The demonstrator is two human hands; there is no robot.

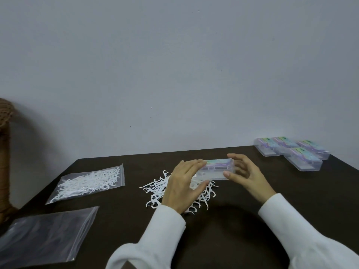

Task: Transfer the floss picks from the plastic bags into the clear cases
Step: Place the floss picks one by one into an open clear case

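A clear case (215, 169) with a coloured label is held just above the dark table (252, 191), over a loose pile of white floss picks (157, 189). My left hand (182, 187) grips its left end, fingers over the top and thumb under the front edge. My right hand (242, 171) holds its right end between thumb and curled fingers. A plastic bag full of floss picks (89, 182) lies to the left. An empty plastic bag (42, 235) lies at the near left corner.
Several more clear cases (291, 152) with coloured labels lie clustered at the table's far right, near the wall. A brown woven object (5, 152) stands beyond the table's left edge. White sleeves cover both forearms.
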